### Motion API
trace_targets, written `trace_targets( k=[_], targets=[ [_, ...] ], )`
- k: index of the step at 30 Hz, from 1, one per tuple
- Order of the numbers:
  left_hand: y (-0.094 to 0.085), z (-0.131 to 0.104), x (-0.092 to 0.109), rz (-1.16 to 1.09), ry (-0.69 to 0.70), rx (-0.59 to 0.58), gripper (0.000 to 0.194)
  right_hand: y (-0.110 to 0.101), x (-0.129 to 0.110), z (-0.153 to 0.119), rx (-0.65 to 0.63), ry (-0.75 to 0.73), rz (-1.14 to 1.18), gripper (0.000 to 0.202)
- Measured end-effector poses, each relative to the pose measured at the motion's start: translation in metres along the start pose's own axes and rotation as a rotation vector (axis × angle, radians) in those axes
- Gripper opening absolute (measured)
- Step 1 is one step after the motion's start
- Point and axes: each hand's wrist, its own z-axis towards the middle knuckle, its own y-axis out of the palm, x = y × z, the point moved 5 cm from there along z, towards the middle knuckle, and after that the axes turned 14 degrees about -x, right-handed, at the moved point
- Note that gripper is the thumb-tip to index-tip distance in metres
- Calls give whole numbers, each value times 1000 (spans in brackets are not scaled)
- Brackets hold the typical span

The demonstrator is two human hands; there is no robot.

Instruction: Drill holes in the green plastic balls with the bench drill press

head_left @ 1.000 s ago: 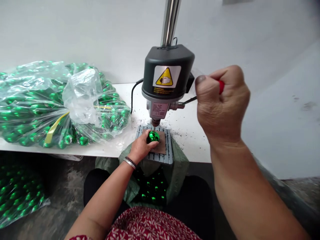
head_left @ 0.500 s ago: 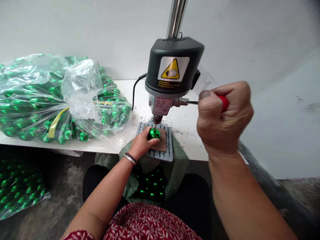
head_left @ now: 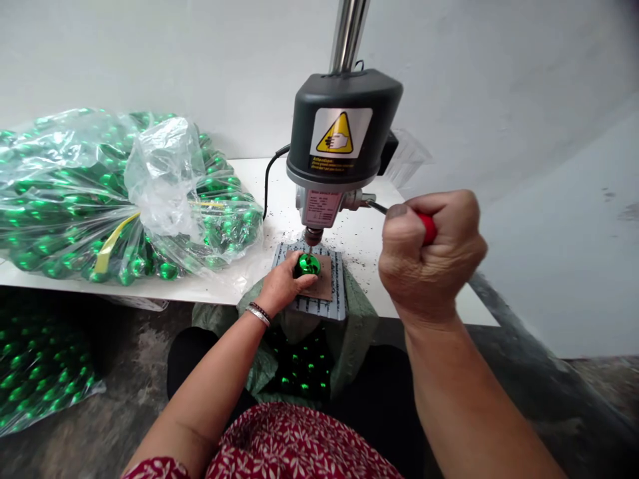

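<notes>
A shiny green ball (head_left: 310,265) lies on a brown board (head_left: 324,285) over the grey ribbed base plate (head_left: 341,303) of a drill press (head_left: 344,126). My left hand (head_left: 285,285) grips the ball from the left, thumb in front. The thin drill bit comes down to the top of the ball, under the chuck (head_left: 313,236). At the right, my right hand (head_left: 432,256) is wrapped round the red knob (head_left: 428,229) of the press lever, which slants down from the machine.
A clear plastic bag (head_left: 164,179) full of green balls covers the left of the white table (head_left: 394,293). Another bag (head_left: 40,372) of them lies low at the left. Between my legs, a green sack (head_left: 359,316) holds more balls. Dark shavings are scattered round the base.
My right hand has moved down and to the left with the red knob, and the lever slopes more steeply. My left hand and the ball have hardly moved.
</notes>
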Motion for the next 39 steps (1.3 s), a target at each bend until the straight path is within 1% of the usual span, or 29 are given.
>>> trace_targets(
  k=[9, 14, 19, 24, 27, 29, 31, 34, 36, 38, 39],
  targets=[
    [-3, 0, 3, -9, 7, -21, 55, 6, 5, -18, 36, -13, -13, 16],
    [-2, 0, 0, -3, 5, 0, 55, 9, 7, -26, 61, -71, -10, 13],
    [-2, -1, -1, -8, -18, 5, 59, 10, 8, -29, 93, -107, -29, 10],
    [-3, -3, 3, -6, -27, -3, 62, 15, 15, -38, 85, -134, -13, 7],
    [-3, -3, 2, -2, -31, -4, 63, 19, 18, -47, 61, -158, -6, 6],
    [-2, -1, 1, -12, -26, -4, 62, 19, 17, -47, 56, -169, 3, 6],
    [0, 1, 0, -27, -21, 1, 62, 15, 13, -37, 68, -161, 13, 9],
    [1, 0, -2, -56, -13, 17, 58, 5, 3, -3, 91, -99, 36, 22],
    [1, -4, -2, -94, 31, 21, 52, 2, 1, 24, 40, 24, 122, 34],
    [0, -10, -2, -146, 101, 4, 51, 0, -1, 43, 4, 83, 136, 39],
    [-1, -14, -2, -165, 141, -20, 53, 0, -1, 49, -2, 96, 131, 40]
  ],
)
